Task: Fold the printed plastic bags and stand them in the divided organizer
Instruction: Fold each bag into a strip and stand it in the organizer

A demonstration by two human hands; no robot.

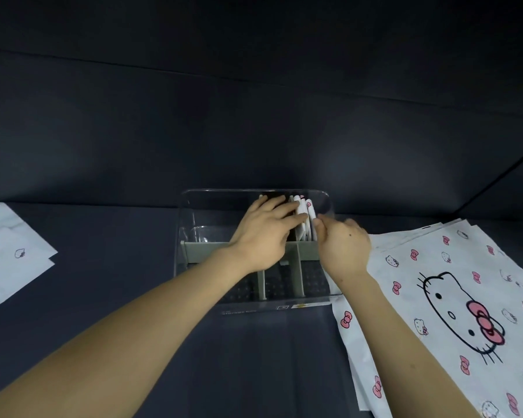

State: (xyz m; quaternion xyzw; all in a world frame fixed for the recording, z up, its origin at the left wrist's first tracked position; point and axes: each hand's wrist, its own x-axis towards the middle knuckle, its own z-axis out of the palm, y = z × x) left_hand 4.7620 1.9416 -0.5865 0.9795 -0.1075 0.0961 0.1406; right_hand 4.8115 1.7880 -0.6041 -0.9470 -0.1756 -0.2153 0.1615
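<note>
A clear plastic organizer (194, 206) with grey-green dividers (206, 251) sits in the middle of the dark surface. Folded white bags with pink print (302, 218) stand upright in its far right compartment. My left hand (266, 233) reaches into that compartment, fingers spread flat against the left side of the folded bags. From the right, my right hand (341, 245) pinches the outermost folded bag at its upper edge. A stack of flat printed bags (453, 300), white with a cat face and pink bows, lies to the right of the organizer.
Two more flat printed bags (9, 254) lie at the left edge. A dark padded wall rises behind the organizer. The organizer's near compartments (278, 285) show a dark dotted bottom.
</note>
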